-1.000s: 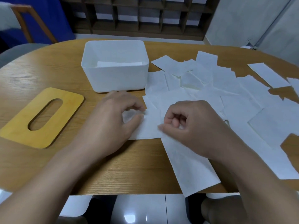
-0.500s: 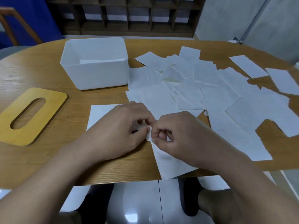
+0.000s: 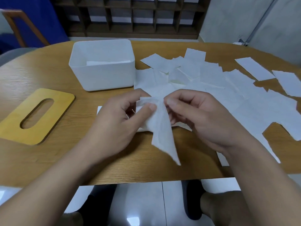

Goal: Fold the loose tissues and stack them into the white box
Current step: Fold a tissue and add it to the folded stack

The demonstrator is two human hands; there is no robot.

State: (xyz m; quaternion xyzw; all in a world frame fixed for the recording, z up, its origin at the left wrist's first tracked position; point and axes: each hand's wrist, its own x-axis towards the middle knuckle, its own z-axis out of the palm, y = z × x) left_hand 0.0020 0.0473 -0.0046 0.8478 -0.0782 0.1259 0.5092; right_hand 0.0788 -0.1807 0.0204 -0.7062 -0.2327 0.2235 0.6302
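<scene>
Two bare hands are up over the near side of the wooden surface (image 3: 48,74). The left hand (image 3: 117,121) has its fingers curled, and its thumb and fingers pinch the top of one tissue (image 3: 161,132). The right hand (image 3: 200,118) is curled too and pinches the same tissue at the top, right beside the left hand. The tissue is lifted off the surface. It hangs down between the hands in a long, crumpled point, and its tip hangs toward the person.

Under the hands lies another flat tissue (image 3: 100,110), and only its edges peek out.

The white box (image 3: 104,77) sits farther back on the surface, a little to the left of the hands. Inside it I can see folded white tissues (image 3: 107,63) lying low against the far wall.

The loose tissues (image 3: 236,95) are spread out flat to the right of the box. Many overlap each other in a big messy patch that reaches to the right edge of the surface. A few lie apart at the far right.

A yellow wooden lid (image 3: 53,105) with a long oval hole lies flat on the left, well apart from the box. Behind the surface stands a dark wooden shelf (image 3: 130,17).
</scene>
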